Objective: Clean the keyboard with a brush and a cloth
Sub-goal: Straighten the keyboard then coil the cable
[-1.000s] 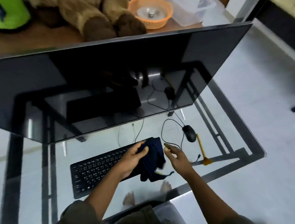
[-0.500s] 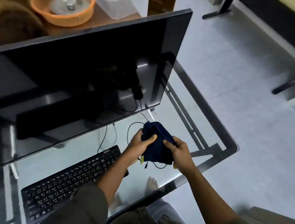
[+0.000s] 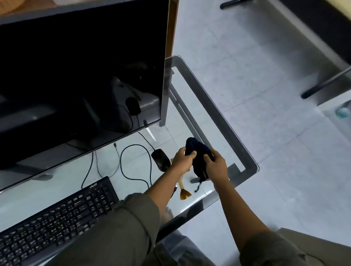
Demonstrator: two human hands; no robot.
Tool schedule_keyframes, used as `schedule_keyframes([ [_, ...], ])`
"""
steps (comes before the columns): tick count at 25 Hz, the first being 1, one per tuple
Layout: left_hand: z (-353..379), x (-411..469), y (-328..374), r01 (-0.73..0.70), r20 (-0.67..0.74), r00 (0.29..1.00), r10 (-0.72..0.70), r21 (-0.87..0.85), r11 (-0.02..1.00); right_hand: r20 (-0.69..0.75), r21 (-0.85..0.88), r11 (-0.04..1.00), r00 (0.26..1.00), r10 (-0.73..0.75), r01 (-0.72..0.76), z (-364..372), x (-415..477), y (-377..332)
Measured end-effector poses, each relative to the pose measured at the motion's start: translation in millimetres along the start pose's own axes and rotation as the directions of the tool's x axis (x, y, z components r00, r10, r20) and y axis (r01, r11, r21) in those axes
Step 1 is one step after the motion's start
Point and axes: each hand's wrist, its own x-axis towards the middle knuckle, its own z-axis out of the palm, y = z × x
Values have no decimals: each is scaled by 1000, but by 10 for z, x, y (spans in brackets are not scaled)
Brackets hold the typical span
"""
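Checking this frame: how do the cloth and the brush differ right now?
The cloth is dark blue and bunched up; the brush is slim, with a yellow handle and amber bristles. The cloth is gripped by the left hand and the right hand; the brush lies on the glass desk, in neither hand. Both are to the right of the keyboard.

Light is dim and bluish. My glass table [image 3: 219, 116] gives pale glare, the dark screen [image 3: 73, 68] mirrors things, and the keyboard [image 3: 51, 228] at the bent edge looks soft.
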Motion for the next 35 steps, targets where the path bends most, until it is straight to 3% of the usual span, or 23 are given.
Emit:
schedule_keyframes([
  [3,-221,-174,-83,-76,-25,997,77,42,996,-117,-147,983,985,-126,109,164,-202,-60],
  [6,-683,-488,-185,-208,-148,966,213,50,977,-147,-134,950,943,-300,281,480,-576,-187],
  [8,-1104,-743,-341,-261,-278,917,285,121,958,-38,-74,922,923,-384,380,844,-843,-223],
  [11,-1795,-1096,-766,-238,-477,822,310,206,949,208,-17,909,891,-404,416,1435,-1212,-233],
  [15,-2726,-1630,-1508,-55,-689,704,172,188,981,376,-135,918,877,-300,373,2121,-1613,-108],
  [19,-3360,-2159,-2300,179,-852,522,26,140,974,352,-316,877,903,-246,363,2480,-1852,36],
  [21,-3536,-2401,-2659,225,-902,426,-74,26,974,296,-367,875,931,-211,315,2527,-1931,81],
  [23,-3631,-2572,-2938,272,-906,376,-193,-91,958,276,-379,875,939,-205,303,2544,-1959,169],
  [25,-3688,-2616,-3124,302,-884,404,-236,-114,946,275,-350,894,943,-187,279,2579,-1947,251],
  [28,-3753,-2552,-3151,215,-857,470,-213,-124,969,243,-288,929,956,-163,231,2619,-1915,175],
  [35,-4194,-2266,-2757,61,-853,516,-81,-57,996,211,-112,965,954,-211,238,2730,-1792,-473],
])
